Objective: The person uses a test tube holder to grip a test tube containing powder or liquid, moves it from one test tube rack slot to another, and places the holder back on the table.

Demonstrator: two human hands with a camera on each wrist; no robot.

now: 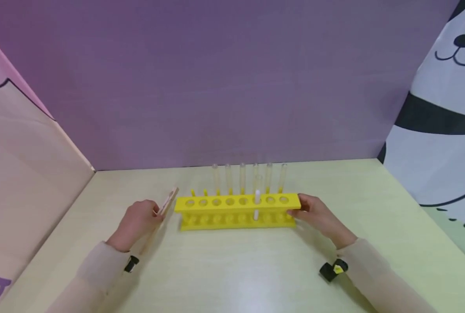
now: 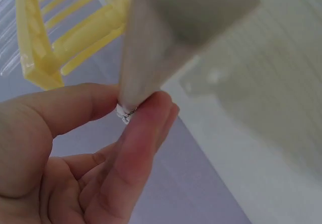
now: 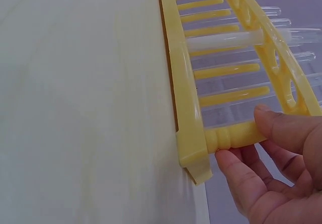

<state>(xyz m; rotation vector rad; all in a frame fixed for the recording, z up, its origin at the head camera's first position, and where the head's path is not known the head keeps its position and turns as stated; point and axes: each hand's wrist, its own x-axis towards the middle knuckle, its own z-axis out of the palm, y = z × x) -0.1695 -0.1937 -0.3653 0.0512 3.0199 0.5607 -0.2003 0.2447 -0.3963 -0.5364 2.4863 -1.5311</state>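
A yellow test tube rack (image 1: 238, 202) stands mid-table with a row of holes along its top. One test tube with white contents (image 1: 257, 198) sits upright in a hole right of the middle. Behind, several clear test tubes (image 1: 242, 178) sit over yellow pegs. My right hand (image 1: 320, 217) grips the rack's right end, thumb and fingers about the end post (image 3: 234, 136). Left of the rack, my left hand (image 1: 140, 221) pinches a long wooden test tube holder (image 1: 168, 201) between thumb and fingers. In the left wrist view, a bit of metal wire shows by the fingertips.
Two bare yellow pegs (image 1: 199, 192) stick up at the rack's back left. The pale wooden table (image 1: 232, 269) ends at a purple wall panel (image 1: 232, 87) behind. Printed panels flank both sides, with a panda-like figure (image 1: 432, 161) on the right.
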